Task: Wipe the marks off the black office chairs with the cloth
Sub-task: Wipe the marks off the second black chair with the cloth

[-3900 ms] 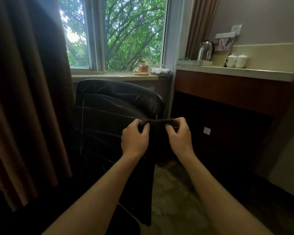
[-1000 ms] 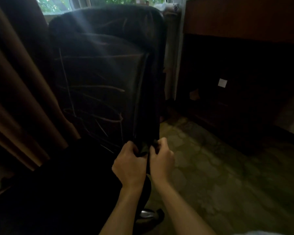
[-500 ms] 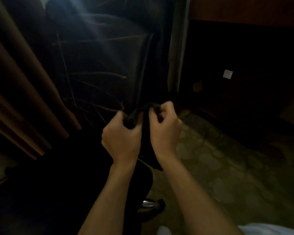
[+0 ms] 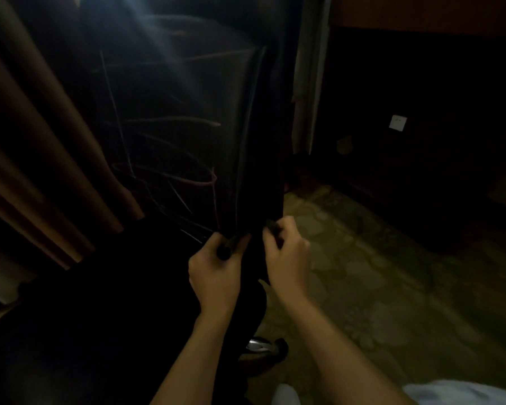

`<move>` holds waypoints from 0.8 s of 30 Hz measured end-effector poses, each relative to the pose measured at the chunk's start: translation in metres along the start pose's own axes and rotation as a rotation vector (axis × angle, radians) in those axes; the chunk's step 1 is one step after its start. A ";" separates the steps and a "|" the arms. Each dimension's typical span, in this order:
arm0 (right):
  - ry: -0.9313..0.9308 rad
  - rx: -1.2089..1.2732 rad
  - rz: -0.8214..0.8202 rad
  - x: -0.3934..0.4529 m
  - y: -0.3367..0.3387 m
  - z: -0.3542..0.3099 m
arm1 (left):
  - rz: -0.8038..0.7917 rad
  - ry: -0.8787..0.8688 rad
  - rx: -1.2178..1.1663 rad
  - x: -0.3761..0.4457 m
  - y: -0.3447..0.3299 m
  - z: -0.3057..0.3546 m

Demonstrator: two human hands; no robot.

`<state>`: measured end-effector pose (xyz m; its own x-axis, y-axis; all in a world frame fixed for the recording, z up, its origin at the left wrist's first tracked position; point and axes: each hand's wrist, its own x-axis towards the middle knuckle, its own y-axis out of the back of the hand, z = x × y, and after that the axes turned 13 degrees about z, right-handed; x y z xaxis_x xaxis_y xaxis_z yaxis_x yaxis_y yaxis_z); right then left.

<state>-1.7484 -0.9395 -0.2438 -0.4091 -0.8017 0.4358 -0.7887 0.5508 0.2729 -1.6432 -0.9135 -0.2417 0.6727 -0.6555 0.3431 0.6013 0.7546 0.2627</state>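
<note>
Both hands ready a dark cloth at the foot of a scribbled black office chair.

The left hand [image 4: 216, 270] and right hand [image 4: 287, 255], fingers curled, pinch the cloth [image 4: 253, 258] between them beside the chair [image 4: 173, 112] backrest's lower right edge; wiping seems not yet begun, and next calls for pressing it onto the pale marks [image 4: 187, 176].

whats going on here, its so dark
A person holds a dark cloth with both hands: the left hand and right hand each grip it low in front of a black office chair. Pale scribbled marks cover the chair's backrest, so the wiping is not finished.
</note>
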 end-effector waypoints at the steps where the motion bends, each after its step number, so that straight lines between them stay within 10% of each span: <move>1: 0.036 0.024 0.035 0.009 0.001 -0.012 | 0.029 -0.059 0.000 0.008 0.001 0.012; 11: 0.087 -0.009 0.084 0.029 -0.002 -0.019 | 0.037 -0.344 0.323 0.022 -0.009 0.051; 18: -0.061 -0.227 -0.126 -0.035 -0.006 0.078 | 0.040 0.073 0.493 -0.053 -0.025 -0.034; 24: 0.127 -0.126 0.037 -0.014 0.002 0.062 | -0.096 0.424 -0.069 -0.053 -0.044 -0.051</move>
<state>-1.7729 -0.9418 -0.3029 -0.3689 -0.7491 0.5502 -0.7072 0.6103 0.3568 -1.6838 -0.9137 -0.3174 0.7213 -0.6875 -0.0838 0.6872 0.6955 0.2098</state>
